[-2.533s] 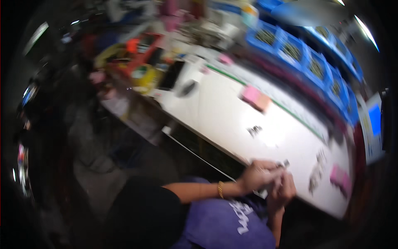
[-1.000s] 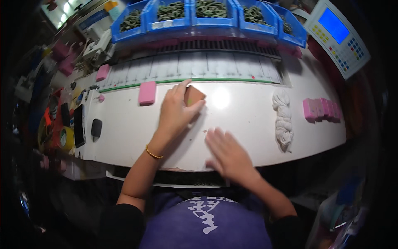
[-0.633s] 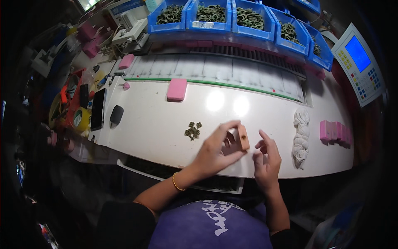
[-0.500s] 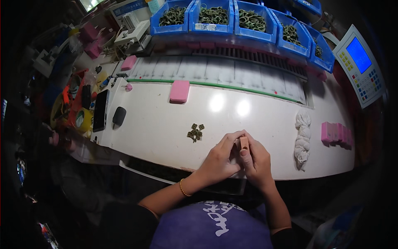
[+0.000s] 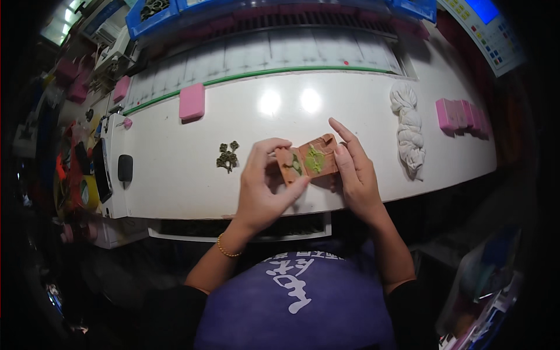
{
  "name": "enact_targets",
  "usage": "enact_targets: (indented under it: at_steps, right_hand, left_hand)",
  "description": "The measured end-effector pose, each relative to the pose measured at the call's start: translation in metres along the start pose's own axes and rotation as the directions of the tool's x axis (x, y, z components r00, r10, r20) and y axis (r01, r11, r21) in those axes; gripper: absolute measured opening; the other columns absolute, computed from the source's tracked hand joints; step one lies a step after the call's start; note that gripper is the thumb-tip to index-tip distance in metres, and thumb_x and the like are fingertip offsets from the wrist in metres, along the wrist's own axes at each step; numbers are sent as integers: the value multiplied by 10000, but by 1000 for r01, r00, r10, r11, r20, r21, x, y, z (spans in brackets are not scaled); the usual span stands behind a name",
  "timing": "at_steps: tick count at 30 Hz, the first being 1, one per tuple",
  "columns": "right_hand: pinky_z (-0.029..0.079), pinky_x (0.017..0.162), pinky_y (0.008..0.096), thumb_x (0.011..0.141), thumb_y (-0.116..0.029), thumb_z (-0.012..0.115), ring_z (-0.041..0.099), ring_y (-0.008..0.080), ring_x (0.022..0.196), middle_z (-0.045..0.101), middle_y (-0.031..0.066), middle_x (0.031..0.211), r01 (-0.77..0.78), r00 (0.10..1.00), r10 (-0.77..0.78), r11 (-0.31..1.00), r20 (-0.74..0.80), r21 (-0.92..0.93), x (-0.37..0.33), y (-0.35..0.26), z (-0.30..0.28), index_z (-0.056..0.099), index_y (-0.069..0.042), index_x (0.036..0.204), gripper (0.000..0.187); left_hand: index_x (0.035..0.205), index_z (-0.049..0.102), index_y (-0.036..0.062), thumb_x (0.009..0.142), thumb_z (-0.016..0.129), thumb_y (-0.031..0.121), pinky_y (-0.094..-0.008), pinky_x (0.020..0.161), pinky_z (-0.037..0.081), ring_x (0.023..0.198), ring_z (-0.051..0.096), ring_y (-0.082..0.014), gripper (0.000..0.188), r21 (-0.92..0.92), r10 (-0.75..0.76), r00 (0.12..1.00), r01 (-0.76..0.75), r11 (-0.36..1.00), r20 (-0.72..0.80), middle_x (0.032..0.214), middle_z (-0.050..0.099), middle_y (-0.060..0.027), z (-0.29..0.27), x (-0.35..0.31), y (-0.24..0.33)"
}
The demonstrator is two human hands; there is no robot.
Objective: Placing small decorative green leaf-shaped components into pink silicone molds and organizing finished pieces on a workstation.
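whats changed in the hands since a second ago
The brown block has moved toward the person and is now open, green showing inside both halves. The left hand kept hold of it; the right hand, free a second ago, now holds it too. The pink block and white cloth stayed put.

Left hand (image 5: 262, 185) curled, right hand (image 5: 360, 181) straighter, 2 thumbs (image 5: 345, 160) inward

- Between your left hand (image 5: 259, 188) and right hand (image 5: 359, 179): the opened block (image 5: 319, 158).
- Left of your left hand, on the table (image 5: 160, 189): small parts (image 5: 227, 158), a single block (image 5: 192, 102) behind them.
- Right of your right hand: a cloth (image 5: 409, 135), then a row of blocks (image 5: 449, 115).
- At the back: a panel (image 5: 256, 53), bins (image 5: 150, 22) beyond.
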State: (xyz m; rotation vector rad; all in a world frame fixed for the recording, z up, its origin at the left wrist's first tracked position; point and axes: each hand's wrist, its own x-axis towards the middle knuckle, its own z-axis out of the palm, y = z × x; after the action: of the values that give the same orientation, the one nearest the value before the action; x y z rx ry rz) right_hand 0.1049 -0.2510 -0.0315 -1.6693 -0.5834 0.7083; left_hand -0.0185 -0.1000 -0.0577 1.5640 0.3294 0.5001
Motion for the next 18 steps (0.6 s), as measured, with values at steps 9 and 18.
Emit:
enact_targets:
  at_steps: [9,18]
  right_hand:
    - [492,744,335,889,24,554,584,217,784,534,136,1002,308,944,-330,876,5,-371,5,20,-6,541,-3,1267,378]
    - [435,650,239,952,-272,665,491,89,714,535,46,848,159,982,-162,986,95,39,16,22,-15,580,3,1119,334]
  left_hand:
    - [1315,501,16,844,706,-23,-246,826,547,958,653,-135,515,-140,-338,924,364,921,179,1090,649,-110,-28,13,28]
    - [1342,493,1,851,736,-6,-220,711,541,805,644,-86,547,-160,-338,886,401,902,316,933,646,-66,4,32,27]
